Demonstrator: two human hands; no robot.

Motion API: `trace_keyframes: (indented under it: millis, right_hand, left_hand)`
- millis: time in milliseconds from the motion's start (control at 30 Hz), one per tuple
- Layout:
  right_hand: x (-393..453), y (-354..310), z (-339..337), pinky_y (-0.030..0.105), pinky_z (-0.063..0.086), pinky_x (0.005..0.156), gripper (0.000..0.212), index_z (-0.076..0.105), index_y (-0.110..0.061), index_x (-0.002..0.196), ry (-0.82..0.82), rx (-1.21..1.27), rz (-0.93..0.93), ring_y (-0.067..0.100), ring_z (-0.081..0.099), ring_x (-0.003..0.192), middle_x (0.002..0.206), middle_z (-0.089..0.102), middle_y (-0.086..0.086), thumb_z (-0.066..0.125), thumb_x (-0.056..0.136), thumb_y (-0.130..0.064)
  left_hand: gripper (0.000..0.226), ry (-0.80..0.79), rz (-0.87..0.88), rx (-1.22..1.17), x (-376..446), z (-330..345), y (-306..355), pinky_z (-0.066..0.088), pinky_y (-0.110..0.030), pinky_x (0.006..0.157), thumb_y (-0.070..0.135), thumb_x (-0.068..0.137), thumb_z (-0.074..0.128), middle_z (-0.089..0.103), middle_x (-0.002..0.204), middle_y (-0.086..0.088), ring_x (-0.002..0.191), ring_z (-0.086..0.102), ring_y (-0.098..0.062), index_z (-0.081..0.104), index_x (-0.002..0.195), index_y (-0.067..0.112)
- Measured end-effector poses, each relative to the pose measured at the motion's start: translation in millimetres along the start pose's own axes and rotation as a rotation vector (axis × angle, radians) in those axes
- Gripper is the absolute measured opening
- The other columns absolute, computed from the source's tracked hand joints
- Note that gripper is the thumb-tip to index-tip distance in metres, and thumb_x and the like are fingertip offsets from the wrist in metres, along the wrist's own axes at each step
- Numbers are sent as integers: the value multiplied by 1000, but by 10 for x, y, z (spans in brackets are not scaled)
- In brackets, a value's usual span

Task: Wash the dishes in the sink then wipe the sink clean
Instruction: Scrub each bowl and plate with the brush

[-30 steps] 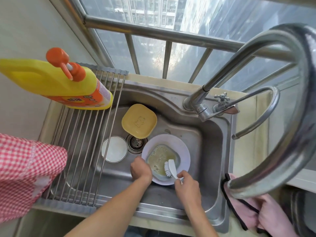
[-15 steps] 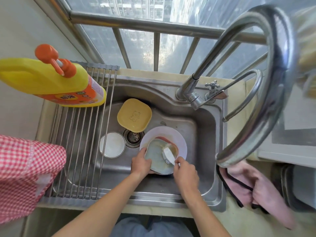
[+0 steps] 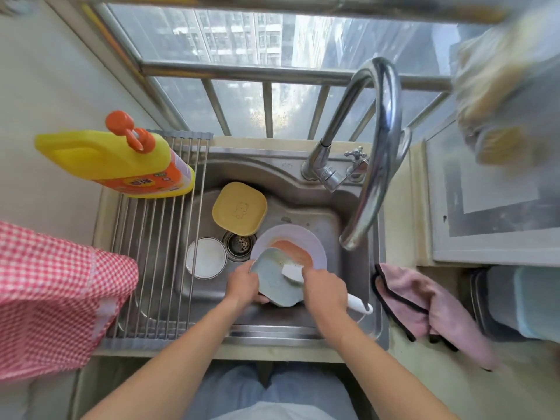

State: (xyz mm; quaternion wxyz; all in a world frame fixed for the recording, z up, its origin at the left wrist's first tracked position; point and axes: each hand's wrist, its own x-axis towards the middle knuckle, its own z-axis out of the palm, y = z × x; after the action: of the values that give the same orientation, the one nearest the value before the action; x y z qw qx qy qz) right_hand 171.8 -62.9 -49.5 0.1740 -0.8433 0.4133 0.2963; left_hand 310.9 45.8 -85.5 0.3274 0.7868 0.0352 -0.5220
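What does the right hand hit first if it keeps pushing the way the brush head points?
Probably the left hand. The right hand aims the white dish brush up-left across the tilted pale grey-blue dish, toward the rim the left hand grips. Depth is unclear.

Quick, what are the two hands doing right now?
Left hand: closed grip on the edge of the blue-grey dish.
Right hand: closed grip on the white dish brush, bristles against that dish.

We see the brush (image 3: pixel 293 272) handle vanish inside the right hand (image 3: pixel 325 287), its bristles hidden against the grey dish (image 3: pixel 274 281). Right of the tap (image 3: pixel 375 153), a yellowish object (image 3: pixel 503 95) is blurred past recognition.
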Motion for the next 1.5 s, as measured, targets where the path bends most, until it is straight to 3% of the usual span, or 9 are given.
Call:
trace_keyframes:
  millis: [167, 367, 567, 700, 867, 1133, 1267, 1433, 1500]
  right_hand:
    - [-70, -165, -84, 35, 38, 68, 22, 43, -26, 97, -7, 118, -55, 33, 57, 83, 98, 64, 6, 46, 91, -5]
    - [26, 25, 123, 35, 44, 73, 37, 57, -19, 124, -23, 35, 40, 29, 67, 102, 110, 66, 5, 43, 95, 0]
    - [215, -96, 305, 28, 41, 73, 29, 61, -18, 116, -42, 228, 14, 32, 60, 96, 115, 66, 10, 39, 99, -13]
    - [275, -14, 431, 27, 37, 71, 21, 58, -22, 103, -65, 191, -59, 34, 61, 102, 105, 64, 8, 41, 96, -13]
    - [235, 42, 431, 35, 50, 85, 35, 56, -18, 125, -38, 38, 2, 28, 65, 109, 118, 67, 7, 42, 98, -1]
    - [368, -198, 481, 17, 24, 55, 37, 51, -16, 137, 12, 249, 53, 19, 49, 82, 119, 63, 7, 36, 103, -19]
    - [244, -115, 365, 32, 49, 81, 35, 57, -17, 127, -70, 59, 62, 26, 66, 107, 121, 66, 6, 42, 99, -1]
    - [307, -120, 418, 28, 44, 74, 38, 48, -21, 133, -63, 201, 123, 31, 64, 107, 118, 65, 9, 41, 99, -5]
    - [319, -184, 444, 20, 41, 68, 36, 47, -20, 135, -74, 267, 123, 34, 63, 108, 120, 64, 12, 38, 102, -9]
  left_hand:
    - [41, -54, -84, 0, -55, 148, 77, 62, -50, 61, -3, 85, 34, 71, 94, -20, 67, 73, -39, 68, 106, 7]
    - [46, -19, -103, 110, 364, 175, 0, 61, -54, 65, 7, 63, 39, 72, 87, -21, 64, 73, -40, 63, 103, 3]
    - [30, -28, -195, 136, 394, 419, -68, 61, -48, 53, -3, 90, 33, 66, 90, -29, 57, 70, -42, 58, 107, -6]
    - [27, 12, -196, 191, 501, 394, -145, 62, -53, 64, 1, 91, 34, 65, 105, -23, 63, 72, -42, 53, 109, 1]
    - [26, 73, -20, 387, 489, 382, -175, 54, -38, 38, -1, 87, 31, 61, 97, -17, 55, 69, -36, 47, 106, 9]
    - [31, 72, 31, 475, 525, 397, -304, 52, -33, 41, -4, 82, 28, 65, 85, -21, 51, 66, -36, 44, 104, 12]
    - [26, 95, 65, 394, 593, 362, -310, 44, -27, 34, -1, 86, 33, 64, 93, -21, 57, 64, -36, 46, 107, 9]
    - [23, 233, 48, 206, 610, 376, -438, 50, -40, 75, 9, 94, 50, 55, 116, -13, 94, 54, -32, 38, 114, 10]
    - [27, 296, 140, 150, 557, 358, -492, 55, -52, 76, 14, 92, 60, 50, 106, 4, 98, 54, -32, 38, 106, 23]
